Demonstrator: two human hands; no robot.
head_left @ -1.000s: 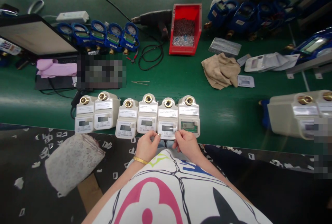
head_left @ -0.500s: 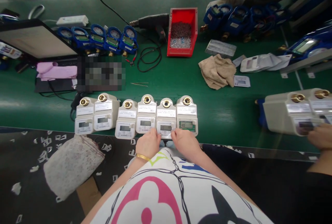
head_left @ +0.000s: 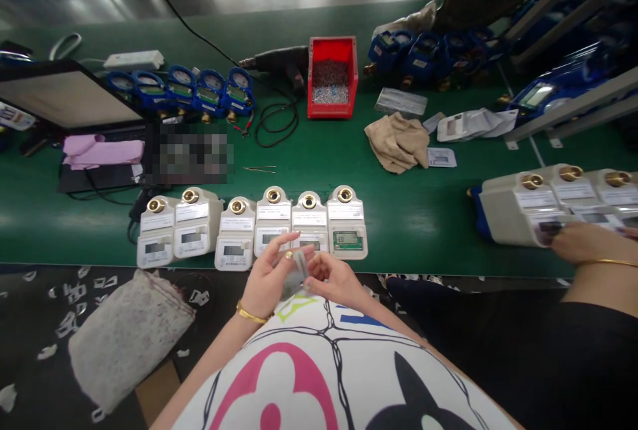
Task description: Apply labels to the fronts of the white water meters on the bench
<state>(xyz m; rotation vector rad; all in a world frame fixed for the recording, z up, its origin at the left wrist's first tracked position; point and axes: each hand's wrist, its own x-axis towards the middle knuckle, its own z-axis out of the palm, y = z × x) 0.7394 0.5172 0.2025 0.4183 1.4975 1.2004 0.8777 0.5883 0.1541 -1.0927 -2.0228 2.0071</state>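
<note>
A row of several white meters (head_left: 249, 227) with brass ports stands at the near edge of the green bench (head_left: 423, 217). Just in front of the fifth meter (head_left: 310, 225), my left hand (head_left: 266, 277) and my right hand (head_left: 333, 277) are raised together. Between their fingertips they pinch a small clear film piece (head_left: 298, 267). The rightmost meter (head_left: 346, 224) shows a green display. My wrist carries a gold bangle.
A second person's hand (head_left: 583, 242) touches another group of white meters (head_left: 548, 207) at the right. Further back are a red bin of screws (head_left: 331, 74), a power screwdriver (head_left: 272, 59), blue meters (head_left: 194, 88), a tan cloth (head_left: 396, 141), a laptop (head_left: 60, 94) and tweezers (head_left: 259, 169).
My hands have lifted off the fifth meter's front and come together, now holding a clear film piece. The other person's hand has reached further onto the meters at the right.
</note>
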